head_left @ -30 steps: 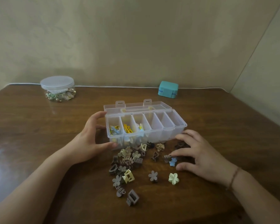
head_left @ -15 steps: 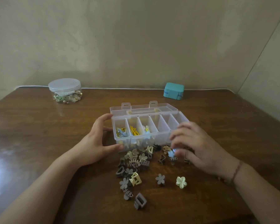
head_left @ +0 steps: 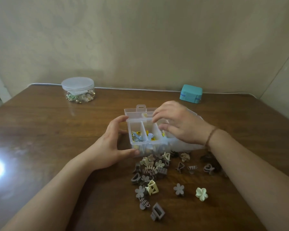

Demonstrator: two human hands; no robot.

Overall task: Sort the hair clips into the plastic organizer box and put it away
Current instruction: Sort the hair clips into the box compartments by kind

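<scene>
The clear organizer box (head_left: 150, 130) stands open mid-desk (head_left: 40, 139); its two leftmost compartments hold yellow and blue clips, with a small blue clip (head_left: 150, 135) in the second. The left hand (head_left: 110, 147) has its fingers clamped on the box's left end. The right hand (head_left: 178, 125), half a second ago down at the loose clips (head_left: 150, 174), now hovers over the compartments, fingers apart. One lidded round jar (head_left: 78, 90) and one teal case (head_left: 190, 93) sit far.
</scene>
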